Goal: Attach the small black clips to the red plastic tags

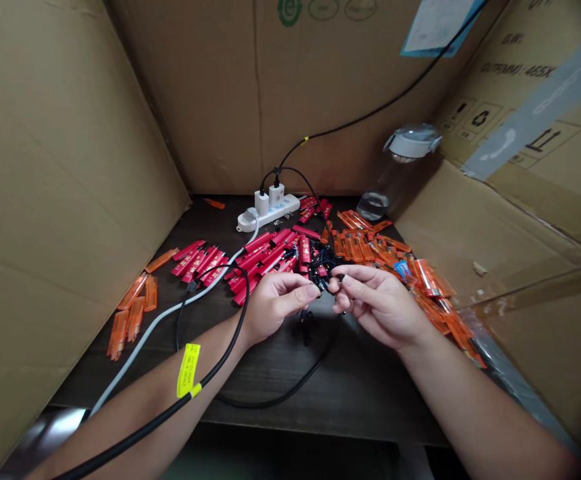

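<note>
My left hand (pixel 278 303) is closed in a pinch, thumb against forefinger, and what it holds, if anything, is too small to make out. Facing it, my right hand (pixel 378 300) pinches a small black part (pixel 339 277) between thumb and fingertips. A narrow gap separates the two hands. Just beyond the fingertips lies a heap of small black pieces (pixel 323 277), partly hidden. More dark pieces (pixel 306 327) rest on the table below the hands. Red lighter-like cases (pixel 263 257) with gold lettering are piled behind my left hand. Orange see-through lighter-like cases (pixel 358 247) spread behind and beside my right hand.
A white power strip (pixel 270 213) with two plugged-in chargers stands at the back. A black cable (pixel 230 347) with a yellow tag crosses my left forearm. A clear bottle (pixel 378 180) stands at the back right. Cardboard walls (pixel 210 100) enclose the dark table (pixel 360 393).
</note>
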A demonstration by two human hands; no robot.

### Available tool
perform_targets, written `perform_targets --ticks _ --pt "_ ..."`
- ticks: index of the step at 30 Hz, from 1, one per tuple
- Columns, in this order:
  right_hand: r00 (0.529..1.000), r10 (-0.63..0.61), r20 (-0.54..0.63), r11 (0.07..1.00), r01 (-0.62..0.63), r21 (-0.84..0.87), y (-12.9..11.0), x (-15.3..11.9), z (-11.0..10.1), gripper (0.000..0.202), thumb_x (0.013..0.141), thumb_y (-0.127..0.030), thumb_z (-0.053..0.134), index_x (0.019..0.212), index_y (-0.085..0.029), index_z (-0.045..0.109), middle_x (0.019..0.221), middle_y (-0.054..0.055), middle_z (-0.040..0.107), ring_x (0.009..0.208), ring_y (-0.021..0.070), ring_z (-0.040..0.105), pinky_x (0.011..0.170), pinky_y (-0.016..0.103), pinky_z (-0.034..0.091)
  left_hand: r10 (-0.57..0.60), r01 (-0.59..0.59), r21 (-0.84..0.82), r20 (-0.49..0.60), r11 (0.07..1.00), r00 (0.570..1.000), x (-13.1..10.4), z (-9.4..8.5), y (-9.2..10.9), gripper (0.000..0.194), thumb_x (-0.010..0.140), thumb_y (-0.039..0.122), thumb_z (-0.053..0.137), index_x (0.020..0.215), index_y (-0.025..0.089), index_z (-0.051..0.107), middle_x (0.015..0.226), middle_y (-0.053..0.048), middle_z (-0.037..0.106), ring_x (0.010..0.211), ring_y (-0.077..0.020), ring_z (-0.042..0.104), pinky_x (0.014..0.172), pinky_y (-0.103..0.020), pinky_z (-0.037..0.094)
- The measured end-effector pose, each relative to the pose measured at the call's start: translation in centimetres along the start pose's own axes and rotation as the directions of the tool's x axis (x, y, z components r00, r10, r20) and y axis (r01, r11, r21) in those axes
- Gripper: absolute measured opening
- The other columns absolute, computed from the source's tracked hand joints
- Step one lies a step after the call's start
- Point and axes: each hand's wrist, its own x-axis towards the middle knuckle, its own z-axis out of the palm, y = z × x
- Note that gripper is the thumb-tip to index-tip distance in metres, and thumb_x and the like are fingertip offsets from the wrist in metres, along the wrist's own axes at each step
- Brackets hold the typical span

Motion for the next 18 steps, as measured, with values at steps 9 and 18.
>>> perform_targets --ticks 9,18 --pt "0.93 -0.311 0.196 0.83 0.366 -0.42 0.7 -1.0 0.6 0.014 0.084 -0.026 0.066 0.096 -0.02 0.069 0.077 0.002 0.064 0.055 0.0118 0.063 0.054 0.027 0.055 0.132 -0.147 0.161 0.097 0.976 0.986 -0.4 0.3 0.5 0.025 0.077 0.035 0.069 0.081 0.011 0.069 0.067 -0.002 0.061 0.058 -0.0095 0.05 0.054 -0.022 0.038" --pt "0.873 -0.285 0.396 0.763 0.457 -0.458 0.5 -1.4 0.3 0.019 0.086 -0.017 0.062 0.102 -0.024 0.071 0.09 0.005 0.058 0.061 0.0093 0.06 0.053 0.023 0.053 0.208 -0.247 0.285 0.162 0.926 0.965 -0.8 0.3 0.7 0.027 0.075 0.036 0.071 0.086 0.011 0.073 0.072 -0.004 0.064 0.064 -0.012 0.053 0.06 -0.023 0.042"
